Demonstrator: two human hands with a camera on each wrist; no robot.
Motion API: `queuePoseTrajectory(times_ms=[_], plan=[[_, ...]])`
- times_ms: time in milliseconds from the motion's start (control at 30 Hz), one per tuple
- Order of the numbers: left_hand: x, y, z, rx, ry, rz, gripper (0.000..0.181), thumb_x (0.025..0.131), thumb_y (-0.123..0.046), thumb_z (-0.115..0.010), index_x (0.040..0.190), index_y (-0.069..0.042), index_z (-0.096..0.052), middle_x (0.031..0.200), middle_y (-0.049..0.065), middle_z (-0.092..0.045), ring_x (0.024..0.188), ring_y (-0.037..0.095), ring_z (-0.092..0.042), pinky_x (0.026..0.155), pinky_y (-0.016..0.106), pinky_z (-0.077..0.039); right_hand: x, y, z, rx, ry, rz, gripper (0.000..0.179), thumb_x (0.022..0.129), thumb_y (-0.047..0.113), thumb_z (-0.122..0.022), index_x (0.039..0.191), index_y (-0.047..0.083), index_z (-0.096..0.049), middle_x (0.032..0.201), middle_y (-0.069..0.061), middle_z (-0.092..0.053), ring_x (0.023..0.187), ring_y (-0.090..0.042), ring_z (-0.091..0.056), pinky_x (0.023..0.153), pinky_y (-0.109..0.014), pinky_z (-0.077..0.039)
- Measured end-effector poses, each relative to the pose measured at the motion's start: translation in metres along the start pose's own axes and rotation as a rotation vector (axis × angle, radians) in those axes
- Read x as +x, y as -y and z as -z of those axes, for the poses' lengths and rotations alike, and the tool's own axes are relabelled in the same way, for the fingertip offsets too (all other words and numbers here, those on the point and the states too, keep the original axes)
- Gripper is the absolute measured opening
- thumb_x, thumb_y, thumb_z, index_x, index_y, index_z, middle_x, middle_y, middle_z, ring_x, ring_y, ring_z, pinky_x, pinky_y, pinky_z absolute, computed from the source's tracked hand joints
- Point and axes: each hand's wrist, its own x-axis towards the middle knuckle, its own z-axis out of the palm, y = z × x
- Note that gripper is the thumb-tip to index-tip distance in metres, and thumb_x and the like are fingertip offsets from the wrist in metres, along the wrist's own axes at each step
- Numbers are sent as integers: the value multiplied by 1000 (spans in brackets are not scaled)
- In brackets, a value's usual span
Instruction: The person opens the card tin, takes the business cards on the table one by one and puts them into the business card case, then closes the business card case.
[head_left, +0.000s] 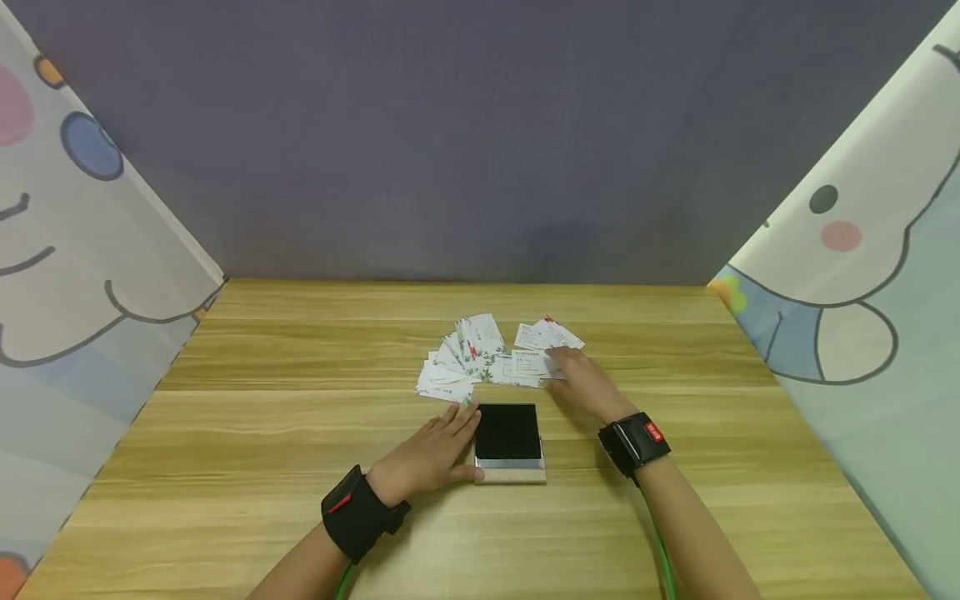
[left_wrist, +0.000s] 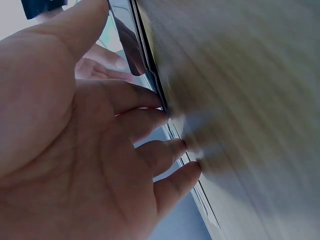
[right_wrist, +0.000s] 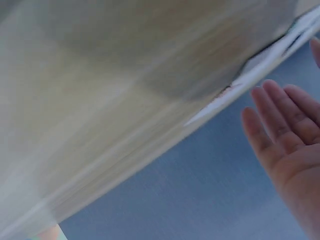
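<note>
A flat card case (head_left: 507, 433), with a black panel and a silvery front edge, lies at the middle of the table. My left hand (head_left: 431, 454) rests against its left side, fingers extended by the far corner and thumb at the near corner. In the left wrist view, the fingertips (left_wrist: 192, 170) reach down to the tabletop. My right hand (head_left: 581, 379) is over the right-hand white printed cards, its fingertips overlapping one card (head_left: 531, 363). The right wrist view shows those fingers (right_wrist: 274, 95) fairly straight, with a gap between them and the cards (right_wrist: 215, 108).
A fanned group of white cards (head_left: 447, 375) with green and red floral prints lies beyond the case, to the left. Two more cards (head_left: 547, 335) overlap at the back right. A grey panel (head_left: 465, 150) rises behind the wooden table (head_left: 262, 400); cartoon-printed walls flank it.
</note>
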Motion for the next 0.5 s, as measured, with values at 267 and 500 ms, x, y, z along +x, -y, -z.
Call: queuePoseTrajectory(times_ms=[267,500], plan=[[1,0,-1,-7,15,5,79,87,-47,-54,143,1,-25,152,14,-16,139,36,-16,107,51,-26,15,-5,-7,-48,4,44,36,82,7,-65,116,-4,-59,119,-20,-58,112,-35,-53,97,-44,-42],[2,0,0,1,18,13,79,87,-47,-54,143,0,-25,153,13,-16,139,36,-16,107,51,-26,16,-6,-12,-141,-24,117,18,81,9,-67,96,-1,-67,109,-18,-58,98,-31,-54,84,-40,-47]])
